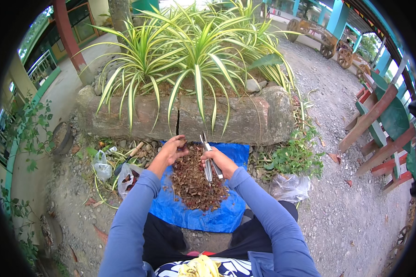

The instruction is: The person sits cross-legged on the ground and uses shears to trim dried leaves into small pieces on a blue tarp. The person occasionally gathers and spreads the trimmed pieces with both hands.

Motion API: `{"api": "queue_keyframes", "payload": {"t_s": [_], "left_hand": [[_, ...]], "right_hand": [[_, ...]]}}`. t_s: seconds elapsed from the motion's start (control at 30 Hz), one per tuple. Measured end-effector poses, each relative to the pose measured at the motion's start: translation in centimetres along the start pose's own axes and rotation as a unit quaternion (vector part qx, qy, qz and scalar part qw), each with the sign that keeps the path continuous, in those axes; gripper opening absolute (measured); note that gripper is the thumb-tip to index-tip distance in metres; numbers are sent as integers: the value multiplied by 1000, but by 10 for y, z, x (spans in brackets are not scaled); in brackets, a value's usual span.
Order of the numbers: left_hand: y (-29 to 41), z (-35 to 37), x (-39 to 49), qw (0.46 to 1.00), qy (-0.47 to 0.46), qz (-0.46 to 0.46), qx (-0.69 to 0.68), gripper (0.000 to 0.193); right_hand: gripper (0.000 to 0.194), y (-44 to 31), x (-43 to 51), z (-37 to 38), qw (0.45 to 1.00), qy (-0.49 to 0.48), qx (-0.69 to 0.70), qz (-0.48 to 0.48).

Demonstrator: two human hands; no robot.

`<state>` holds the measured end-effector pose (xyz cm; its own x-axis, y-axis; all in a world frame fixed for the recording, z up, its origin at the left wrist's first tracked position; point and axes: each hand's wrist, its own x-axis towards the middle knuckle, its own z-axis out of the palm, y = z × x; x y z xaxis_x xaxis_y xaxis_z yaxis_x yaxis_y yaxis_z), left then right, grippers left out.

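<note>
On a blue tarp (215, 221) lies a heap of brown and reddish shredded plant matter (194, 183). My right hand (220, 161) grips metal shears with pale handles (208, 162) over the right part of the heap. At the heap's upper left, my left hand (171, 152) is curled with a small dark reddish piece (182, 145) at its fingertips; what it is I cannot tell. A clear plastic bag with dark reddish contents (127, 180) lies left of the tarp.
Beyond the tarp runs a log-like planter edge (225, 114) with striped green-yellow plants (197, 55) hanging over it. Another plastic bag (102, 166) and a wooden-handled tool (136, 149) lie left. At right are a filled plastic bag (289, 187), cut greenery (294, 155) and stacked wooden furniture (378, 117).
</note>
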<state>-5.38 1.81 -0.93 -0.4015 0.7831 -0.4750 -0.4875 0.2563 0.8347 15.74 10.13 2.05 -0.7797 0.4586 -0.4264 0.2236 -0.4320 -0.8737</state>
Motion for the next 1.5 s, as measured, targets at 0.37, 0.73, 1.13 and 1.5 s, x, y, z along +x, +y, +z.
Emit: {"api": "queue_keyframes", "payload": {"t_s": [0.37, 0.73, 1.13, 1.5], "left_hand": [[10, 35, -55, 977, -52, 106, -180, 24], [17, 47, -59, 979, -46, 156, -124, 19], [19, 46, -61, 992, -31, 113, -36, 22], [16, 46, -62, 996, -36, 76, 26, 25]], "right_hand": [[66, -18, -25, 14, 914, 77, -323, -231], [66, -28, -31, 4, 858, 115, -437, -243], [47, -26, -32, 8, 862, 113, -440, -224], [51, -28, -34, 10, 901, 74, -406, -134]]}}
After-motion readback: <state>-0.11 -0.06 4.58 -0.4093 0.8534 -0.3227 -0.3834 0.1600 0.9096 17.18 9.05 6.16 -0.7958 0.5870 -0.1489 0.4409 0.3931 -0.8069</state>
